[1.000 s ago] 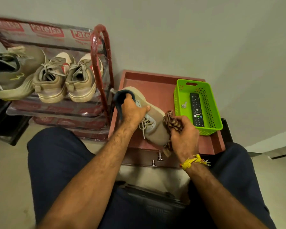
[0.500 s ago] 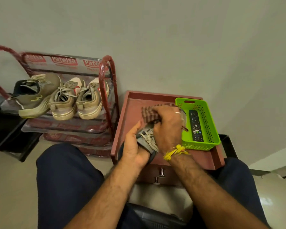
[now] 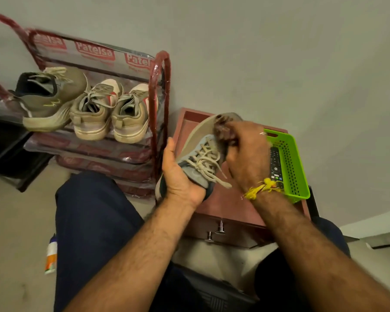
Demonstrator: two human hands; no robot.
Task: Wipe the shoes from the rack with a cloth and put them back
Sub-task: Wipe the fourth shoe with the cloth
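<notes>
The grey lace-up sports shoe (image 3: 198, 158) is held in the air above the left edge of the reddish-brown wooden drawer unit (image 3: 230, 206), and it could be dropped or twisted loose if the rubbing at the toe is pushed harder than the heel grip can resist. The heel is gripped by the left hand (image 3: 178, 176), thumb laid up along the pale sole and fingers curled round underneath, while the bunched brown checked cloth (image 3: 223, 131) is pinched against the toe by the curled fingers of the right hand (image 3: 248, 154), close beside the lime-green perforated plastic basket (image 3: 295, 167), which could be knocked by a wide stroke
</notes>
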